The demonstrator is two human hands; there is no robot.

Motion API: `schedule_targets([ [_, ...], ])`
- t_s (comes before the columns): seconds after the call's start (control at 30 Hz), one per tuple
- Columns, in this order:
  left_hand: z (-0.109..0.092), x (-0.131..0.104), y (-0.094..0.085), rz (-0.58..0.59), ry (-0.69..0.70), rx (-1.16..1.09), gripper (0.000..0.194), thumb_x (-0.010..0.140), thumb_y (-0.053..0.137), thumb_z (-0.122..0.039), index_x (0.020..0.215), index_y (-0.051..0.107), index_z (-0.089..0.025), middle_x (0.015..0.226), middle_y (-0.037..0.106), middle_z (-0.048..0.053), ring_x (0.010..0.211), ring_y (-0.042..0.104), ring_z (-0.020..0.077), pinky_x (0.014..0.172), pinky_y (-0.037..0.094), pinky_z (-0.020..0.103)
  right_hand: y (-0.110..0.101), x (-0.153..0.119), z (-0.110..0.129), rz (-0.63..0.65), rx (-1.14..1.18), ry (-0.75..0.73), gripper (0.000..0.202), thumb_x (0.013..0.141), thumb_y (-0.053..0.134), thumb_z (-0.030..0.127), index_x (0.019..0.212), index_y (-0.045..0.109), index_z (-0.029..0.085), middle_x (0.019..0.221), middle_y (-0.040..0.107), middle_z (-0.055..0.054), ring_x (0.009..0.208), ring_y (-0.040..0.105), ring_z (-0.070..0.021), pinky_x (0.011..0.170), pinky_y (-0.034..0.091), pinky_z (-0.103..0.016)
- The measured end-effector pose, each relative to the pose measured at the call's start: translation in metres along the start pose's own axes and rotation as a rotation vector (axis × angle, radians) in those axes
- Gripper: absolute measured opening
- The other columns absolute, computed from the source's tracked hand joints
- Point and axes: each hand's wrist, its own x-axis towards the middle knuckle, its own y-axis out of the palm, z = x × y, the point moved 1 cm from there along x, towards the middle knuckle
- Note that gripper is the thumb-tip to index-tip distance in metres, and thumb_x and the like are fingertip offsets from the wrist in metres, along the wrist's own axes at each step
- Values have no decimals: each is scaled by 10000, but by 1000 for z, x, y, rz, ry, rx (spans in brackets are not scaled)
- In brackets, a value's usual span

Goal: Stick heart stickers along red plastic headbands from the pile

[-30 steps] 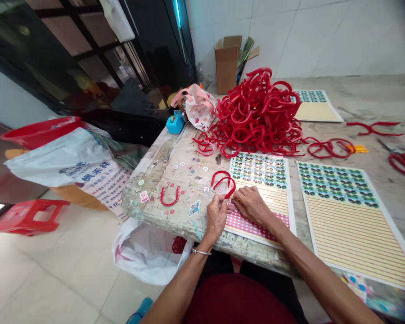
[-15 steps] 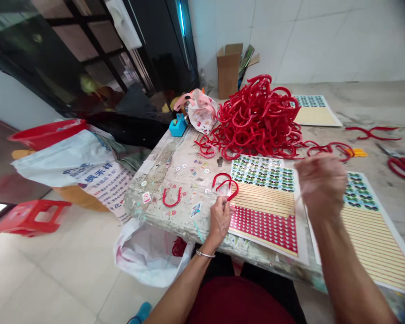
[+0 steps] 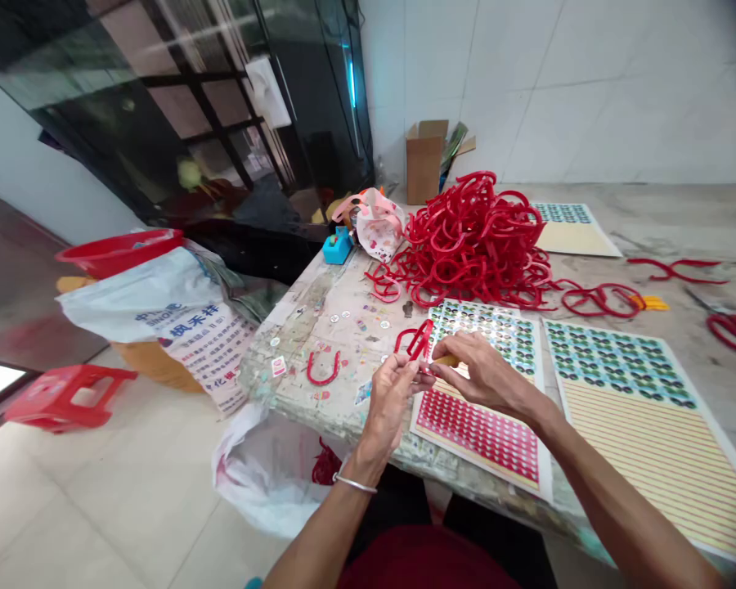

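My left hand (image 3: 392, 397) is closed on a red curved band (image 3: 422, 339), which rises above its fingertips. My right hand (image 3: 482, 372) meets it from the right, thumb and fingers pinched at the lower end of the band. A small yellowish strip (image 3: 446, 360) shows between the right fingers; its exact kind is hard to make out. Below both hands lies a sticker sheet (image 3: 478, 429) with green-blue pictures, yellow stripes and red-pink rows. Another red U-shaped band (image 3: 323, 375) rests on the table, left of my hands.
A big heap of red bands (image 3: 475, 241) stands at the back. A second sticker sheet (image 3: 644, 425) and red-handled scissors (image 3: 733, 331) are at right. A blue tape dispenser (image 3: 337, 245) sits at the table's left edge. A white bag (image 3: 263, 483) hangs below the front edge.
My right hand has come left and down from between the sheets to the left hand. The red band in my left hand has turned more upright. The view has shifted slightly.
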Motion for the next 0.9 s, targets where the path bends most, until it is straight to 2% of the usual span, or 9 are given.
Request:
schedule_targets([
  [0.13,-7,-1,-2,-84,13,-58,199,764,661,-282,823,554,-126,807,688,64,708,659,146,771,497,303,-7,4,6,-114,-295,82,240,850,524,420,844,547,181,798,626,-79,772,544,-226,741,337,-352],
  [0.23,-16,0,-4,-140,28,-158,182,759,665,-251,824,546,-130,810,689,58,738,661,146,795,492,309,4,-7,1,-189,-312,242,323,814,539,505,836,537,182,765,606,-83,732,534,-230,687,356,-338],
  [0.37,-38,-2,-2,-142,105,-291,167,754,667,-203,848,541,-148,851,687,40,745,663,141,795,493,307,43,-35,-12,-108,-73,354,291,829,518,481,809,566,195,733,599,-73,691,537,-217,632,389,-324],
  [0.47,-47,-4,4,-104,124,-323,131,780,636,-177,859,535,-153,901,689,50,746,661,138,789,493,308,62,-44,-10,-185,156,423,290,797,568,466,879,637,197,845,631,-109,823,554,-267,728,413,-388],
  [0.53,-45,-6,8,-84,106,-315,110,795,617,-170,860,530,-150,940,688,66,749,659,137,794,492,314,63,-37,1,-238,541,527,321,808,562,465,973,647,204,932,645,-109,840,567,-249,744,433,-386],
  [0.6,-39,-8,11,-83,82,-302,105,796,615,-170,852,531,-143,959,687,79,742,658,133,787,491,302,60,-24,16,-258,1032,615,327,835,534,465,1016,644,216,951,653,-87,797,583,-206,725,457,-356],
  [0.7,-32,-12,10,-102,64,-279,116,786,628,-183,836,533,-139,960,690,91,732,659,131,764,493,279,56,-4,33,-381,1517,658,234,790,622,423,906,660,223,882,650,-41,742,580,-155,708,470,-308],
  [0.77,-29,-14,6,-129,63,-265,125,781,636,-190,834,535,-140,954,691,91,726,655,127,771,494,285,57,3,36,-460,1588,667,170,728,705,360,805,650,219,818,635,-8,703,566,-128,697,467,-279],
  [0.9,-25,-17,-11,-251,24,-250,154,750,666,-194,838,555,-134,977,673,86,711,632,115,739,507,287,57,12,30,-503,1373,619,147,726,713,327,771,623,220,765,602,17,665,534,-114,674,445,-257],
])
